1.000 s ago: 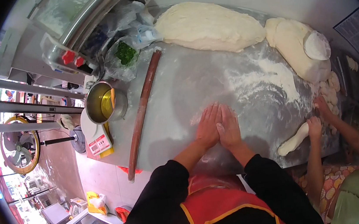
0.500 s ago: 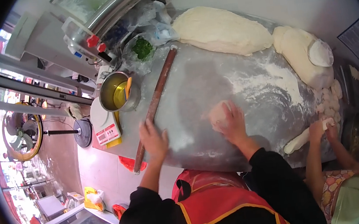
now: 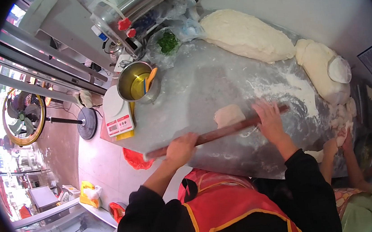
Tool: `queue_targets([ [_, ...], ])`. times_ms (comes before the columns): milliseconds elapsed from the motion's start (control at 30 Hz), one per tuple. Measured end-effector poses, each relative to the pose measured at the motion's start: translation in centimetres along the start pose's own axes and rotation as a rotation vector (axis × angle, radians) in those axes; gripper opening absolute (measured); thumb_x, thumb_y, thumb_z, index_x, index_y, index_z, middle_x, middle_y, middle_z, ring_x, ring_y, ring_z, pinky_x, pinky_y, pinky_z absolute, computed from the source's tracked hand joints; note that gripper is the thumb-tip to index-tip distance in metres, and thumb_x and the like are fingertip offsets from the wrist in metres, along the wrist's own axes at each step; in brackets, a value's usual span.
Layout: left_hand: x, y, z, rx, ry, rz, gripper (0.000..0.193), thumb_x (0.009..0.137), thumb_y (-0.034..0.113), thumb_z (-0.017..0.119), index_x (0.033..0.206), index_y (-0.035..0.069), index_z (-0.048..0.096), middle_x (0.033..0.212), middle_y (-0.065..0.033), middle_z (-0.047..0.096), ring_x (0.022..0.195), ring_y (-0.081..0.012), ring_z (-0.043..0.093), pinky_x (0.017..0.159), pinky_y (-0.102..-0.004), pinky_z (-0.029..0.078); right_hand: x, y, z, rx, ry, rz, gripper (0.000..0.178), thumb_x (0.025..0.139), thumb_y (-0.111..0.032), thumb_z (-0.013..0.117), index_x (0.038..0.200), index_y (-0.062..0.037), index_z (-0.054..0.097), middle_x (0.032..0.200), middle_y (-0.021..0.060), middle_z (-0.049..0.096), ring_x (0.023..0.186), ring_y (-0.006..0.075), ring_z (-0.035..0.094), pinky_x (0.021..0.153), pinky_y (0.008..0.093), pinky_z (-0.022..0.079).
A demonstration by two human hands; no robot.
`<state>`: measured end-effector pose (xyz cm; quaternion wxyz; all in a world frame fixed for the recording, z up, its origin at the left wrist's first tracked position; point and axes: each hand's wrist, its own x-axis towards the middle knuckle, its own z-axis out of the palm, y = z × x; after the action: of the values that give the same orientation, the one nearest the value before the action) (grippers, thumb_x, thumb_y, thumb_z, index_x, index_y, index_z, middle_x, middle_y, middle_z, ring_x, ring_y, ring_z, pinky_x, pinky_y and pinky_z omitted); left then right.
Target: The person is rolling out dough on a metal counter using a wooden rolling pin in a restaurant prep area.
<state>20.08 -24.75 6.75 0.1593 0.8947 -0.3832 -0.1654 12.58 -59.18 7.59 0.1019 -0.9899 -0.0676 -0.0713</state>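
Note:
A long brown rolling pin (image 3: pixel 219 134) lies slantwise across the metal table in front of me, its left end sticking out past the table edge. My left hand (image 3: pixel 182 149) is closed around it toward that end. Over its right part rests my right hand (image 3: pixel 270 117), fingers bent across the wood. Just beyond the pin, between my hands, sits a flattened piece of dough (image 3: pixel 229 115). The pin runs along the near edge of this dough; whether they touch I cannot tell.
A large dough slab (image 3: pixel 246 35) and a wrapped dough roll (image 3: pixel 323 67) lie at the back. Left stand a metal pot (image 3: pixel 136 81) of yellow liquid, a white scale (image 3: pixel 118 118) and a bag of chopped greens (image 3: pixel 168 43). At right, a co-worker's hands (image 3: pixel 340 140) work dough near small pieces.
The rolling pin has swung from the left side to lie crosswise before me. My right hand has let go of the dough and moved right onto the pin; my left hand now grips it.

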Motion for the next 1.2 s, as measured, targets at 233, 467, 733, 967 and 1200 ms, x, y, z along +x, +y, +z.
queue_targets([
  [233,4.9,-1.1,0.8,0.105,0.249,-0.037,0.049,0.080,0.025,0.063,0.123,0.004,0.050,0.117,-0.0135,0.058,0.113,-0.0310,0.053,0.101,-0.0452,0.036,-7.9,2.1,2.3,-0.058,0.031,0.384,0.056,0.083,-0.018,0.062,0.134,-0.0049,0.043,0.136,0.0171,0.045,0.128,0.0348,0.040,0.109,0.0487,0.026],
  [467,16.5,-3.4,-0.7,0.267,0.215,-0.120,0.064,0.091,0.039,0.051,0.143,0.005,0.034,0.149,-0.0172,0.031,0.137,-0.0350,0.029,0.112,-0.0500,0.020,-1.1,7.5,5.2,-0.184,0.064,0.564,0.056,0.095,-0.027,0.047,0.143,-0.0039,0.034,0.146,0.0192,0.035,0.135,0.0379,0.031,0.110,0.0556,0.021],
  [733,22.3,-4.0,-1.9,0.273,0.288,-0.055,0.069,0.091,0.043,0.050,0.145,0.005,0.030,0.151,-0.0190,0.026,0.141,-0.0359,0.022,0.114,-0.0513,0.016,2.7,10.6,5.3,-0.188,0.238,0.508,0.052,0.096,-0.025,0.044,0.142,-0.0018,0.035,0.144,0.0202,0.038,0.135,0.0368,0.033,0.110,0.0546,0.021],
  [967,3.3,-2.0,3.4,0.041,0.228,-0.088,0.081,0.081,0.039,0.063,0.142,-0.002,0.028,0.147,-0.0200,0.031,0.139,-0.0360,0.026,0.113,-0.0520,0.018,-9.7,-2.6,2.7,-0.089,0.022,0.533,0.058,0.089,-0.022,0.054,0.139,0.0018,0.037,0.141,0.0194,0.041,0.133,0.0375,0.035,0.112,0.0539,0.020],
  [1200,17.8,-5.4,-0.7,0.242,0.264,-0.153,0.062,0.092,0.040,0.049,0.140,0.002,0.037,0.146,-0.0153,0.037,0.137,-0.0291,0.031,0.114,-0.0485,0.016,1.9,7.3,5.4,-0.116,0.129,0.490,0.057,0.092,-0.027,0.050,0.140,-0.0006,0.036,0.143,0.0188,0.040,0.133,0.0359,0.036,0.110,0.0543,0.022],
])
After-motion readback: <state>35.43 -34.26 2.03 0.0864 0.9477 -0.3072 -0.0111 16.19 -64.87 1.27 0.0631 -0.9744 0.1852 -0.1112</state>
